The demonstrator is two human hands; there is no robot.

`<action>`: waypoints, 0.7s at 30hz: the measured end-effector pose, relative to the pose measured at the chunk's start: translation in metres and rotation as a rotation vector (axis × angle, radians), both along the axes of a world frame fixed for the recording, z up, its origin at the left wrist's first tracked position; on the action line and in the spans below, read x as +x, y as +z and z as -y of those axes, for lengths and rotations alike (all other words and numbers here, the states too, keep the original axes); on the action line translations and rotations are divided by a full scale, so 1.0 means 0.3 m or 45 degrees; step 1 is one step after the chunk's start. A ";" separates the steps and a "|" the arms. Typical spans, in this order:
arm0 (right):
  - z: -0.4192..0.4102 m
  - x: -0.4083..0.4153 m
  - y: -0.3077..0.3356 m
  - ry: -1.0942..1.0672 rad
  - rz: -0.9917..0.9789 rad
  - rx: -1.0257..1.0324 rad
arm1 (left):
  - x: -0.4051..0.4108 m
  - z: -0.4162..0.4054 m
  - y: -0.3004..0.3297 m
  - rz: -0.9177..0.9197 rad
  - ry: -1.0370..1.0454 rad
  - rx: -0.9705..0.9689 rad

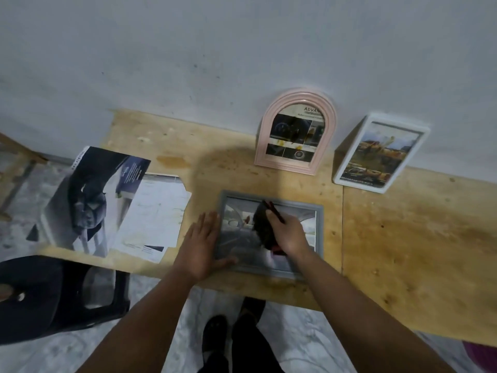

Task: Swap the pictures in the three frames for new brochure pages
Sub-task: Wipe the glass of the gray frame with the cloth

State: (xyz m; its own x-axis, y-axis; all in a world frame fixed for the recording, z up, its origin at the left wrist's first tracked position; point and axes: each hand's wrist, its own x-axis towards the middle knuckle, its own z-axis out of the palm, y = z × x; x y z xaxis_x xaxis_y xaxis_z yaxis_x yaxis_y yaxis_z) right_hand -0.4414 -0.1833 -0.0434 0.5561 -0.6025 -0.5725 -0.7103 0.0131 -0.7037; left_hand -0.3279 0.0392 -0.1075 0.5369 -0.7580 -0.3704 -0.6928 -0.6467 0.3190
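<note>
Head view: You stand at a plywood table (403,238) set against a pale wall, with a grey frame (320,230) lying flat at the near edge in front of you. Your left hand (200,246) lies open and flat, fingers spread, palm down on the tabletop and the frame's left rail, pinning it in place. Your right hand (289,232) is curled around a dark cloth (262,227), bunched against the frame's glass over a blurred picture; a thin red-and-black object pokes out above the knuckles, too blurred to identify. Behind the frame, a pink arched frame (269,135) and a white frame (347,168) lean against the wall, each showing a printed page. To your left, brochure pages (150,211) lie loose on the table, a dark car image uppermost. A black plastic chair (53,297) sits at lower left.
</note>
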 end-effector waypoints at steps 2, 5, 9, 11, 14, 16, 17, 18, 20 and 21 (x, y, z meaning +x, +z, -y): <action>0.025 0.081 -0.023 0.198 0.006 -0.246 | 0.024 -0.006 -0.032 0.060 -0.136 0.055; 0.016 0.152 -0.112 0.577 -0.116 -0.596 | 0.034 -0.027 -0.075 0.130 -0.198 0.005; -0.019 0.164 -0.195 0.715 -0.198 -0.834 | 0.026 -0.038 -0.110 0.159 -0.215 -0.100; -0.008 0.170 -0.203 0.700 -0.162 -0.889 | 0.023 -0.036 -0.114 0.180 -0.201 -0.136; 0.006 0.187 -0.203 0.728 -0.133 -0.902 | 0.022 -0.044 -0.125 0.184 -0.200 -0.144; -0.002 0.190 -0.195 0.755 -0.134 -0.868 | 0.024 -0.046 -0.131 0.193 -0.190 -0.159; -0.011 0.186 -0.186 0.776 -0.147 -0.833 | 0.024 -0.046 -0.130 0.199 -0.194 -0.157; -0.023 0.178 -0.173 0.800 -0.159 -0.797 | 0.023 -0.046 -0.130 0.205 -0.197 -0.156; -0.056 0.157 -0.155 0.817 -0.179 -0.738 | 0.021 -0.047 -0.130 0.215 -0.190 -0.170; -0.077 0.144 -0.148 0.813 -0.187 -0.707 | 0.021 -0.048 -0.129 0.213 -0.188 -0.172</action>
State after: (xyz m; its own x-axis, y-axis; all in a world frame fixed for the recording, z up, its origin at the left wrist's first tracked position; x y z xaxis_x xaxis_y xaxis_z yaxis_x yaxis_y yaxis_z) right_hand -0.3981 -0.1600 -0.0878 0.8271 -0.4138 -0.3804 -0.5492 -0.7390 -0.3901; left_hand -0.3216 0.0535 -0.1462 0.4623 -0.8691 -0.1760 -0.8269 -0.4942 0.2684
